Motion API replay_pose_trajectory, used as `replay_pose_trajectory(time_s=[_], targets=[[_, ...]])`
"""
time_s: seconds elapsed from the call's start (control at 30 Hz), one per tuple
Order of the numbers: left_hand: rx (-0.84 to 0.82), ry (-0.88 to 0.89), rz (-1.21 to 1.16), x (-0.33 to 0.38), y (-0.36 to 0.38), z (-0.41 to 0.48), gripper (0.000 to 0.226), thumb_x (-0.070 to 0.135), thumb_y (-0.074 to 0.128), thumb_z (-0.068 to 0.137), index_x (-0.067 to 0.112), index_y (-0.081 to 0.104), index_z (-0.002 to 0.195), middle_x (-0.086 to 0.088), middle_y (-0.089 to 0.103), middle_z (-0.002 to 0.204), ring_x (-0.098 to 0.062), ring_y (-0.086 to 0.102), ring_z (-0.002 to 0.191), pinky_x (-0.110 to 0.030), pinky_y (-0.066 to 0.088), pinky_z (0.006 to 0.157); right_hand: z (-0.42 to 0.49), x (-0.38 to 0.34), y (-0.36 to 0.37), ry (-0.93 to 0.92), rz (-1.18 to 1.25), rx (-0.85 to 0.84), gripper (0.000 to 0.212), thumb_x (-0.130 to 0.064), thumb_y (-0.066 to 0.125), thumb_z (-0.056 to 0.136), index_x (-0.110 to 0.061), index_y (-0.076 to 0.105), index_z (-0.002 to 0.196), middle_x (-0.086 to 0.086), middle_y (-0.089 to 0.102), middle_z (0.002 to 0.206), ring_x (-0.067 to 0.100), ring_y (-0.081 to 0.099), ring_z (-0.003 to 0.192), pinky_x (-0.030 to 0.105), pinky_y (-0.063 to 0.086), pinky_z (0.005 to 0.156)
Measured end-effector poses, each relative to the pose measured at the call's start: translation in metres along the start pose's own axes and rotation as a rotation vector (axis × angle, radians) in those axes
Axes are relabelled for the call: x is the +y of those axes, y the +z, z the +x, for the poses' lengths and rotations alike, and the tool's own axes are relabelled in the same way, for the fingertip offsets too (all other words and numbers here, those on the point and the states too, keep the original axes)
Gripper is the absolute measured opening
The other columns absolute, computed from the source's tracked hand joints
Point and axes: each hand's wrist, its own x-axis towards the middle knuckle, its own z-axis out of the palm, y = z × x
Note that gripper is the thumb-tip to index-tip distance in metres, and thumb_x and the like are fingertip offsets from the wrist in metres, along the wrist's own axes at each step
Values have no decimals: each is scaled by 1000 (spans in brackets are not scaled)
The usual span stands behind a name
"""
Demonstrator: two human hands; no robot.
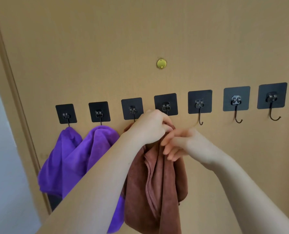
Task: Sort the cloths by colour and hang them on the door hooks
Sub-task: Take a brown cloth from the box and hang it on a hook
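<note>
Here, left hand (150, 128) gripping brown cloth (157, 183) top, right hand (182, 144) against it, fingers blurred, grip unclear

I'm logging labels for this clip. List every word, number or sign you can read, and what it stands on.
None can be read.
The black hook plates, the brass disc, the door, the purple cloths and the brown cloth show no print, tag or brand mark.
</note>
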Motion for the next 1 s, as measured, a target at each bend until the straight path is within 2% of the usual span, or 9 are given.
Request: replay_pose_trajectory(time_s=[0.07,0.1,0.27,0.4,0.7,0.87,1.0], targets=[[-15,-20,-41,0,-2,1,15,23,68,94,31,80,96,14,74,93,-3,65,84,-19,48,76,4,-1,5,61,130,-234,23,1,50,100,1,73,107,23,76,97,31,75,87,36,62,80],[-26,-26,-56,0,-3,3,14,22,69,93,31,81,94,15,74,91,-1,65,84,-17,47,74,8,0,8,71,179,-275,23,0,51,101,2,71,112,25,75,102,33,75,94,37,62,84],[-79,-72,-113,3,-8,7,18,23,71,90,36,79,82,15,76,90,-4,69,89,-22,55,79,30,13,11,104,439,-293,29,1,48,102,6,64,126,25,72,119,37,70,113,42,58,98],[-73,-81,-110,3,-7,6,14,23,70,91,32,81,91,16,76,90,-3,67,91,-23,54,80,36,26,4,92,476,-353,34,1,45,103,0,63,132,18,69,130,33,66,123,43,51,107],[-12,-79,-108,1,1,-2,19,29,63,100,29,80,109,7,76,112,-10,65,106,-25,48,88,37,39,3,102,438,-380,37,-1,47,103,-4,59,138,13,68,134,28,64,126,40,48,111],[16,-66,-112,0,6,-5,20,29,62,100,26,79,112,4,74,119,-14,63,116,-34,48,104,31,58,9,142,465,-354,37,-1,51,102,-5,57,138,13,69,131,27,65,124,38,48,111],[37,-61,-110,2,8,-7,21,27,61,101,24,78,114,3,73,120,-15,62,116,-27,43,97,28,68,13,152,437,-341,39,-2,52,103,-8,55,141,10,70,130,25,66,123,39,48,111]])
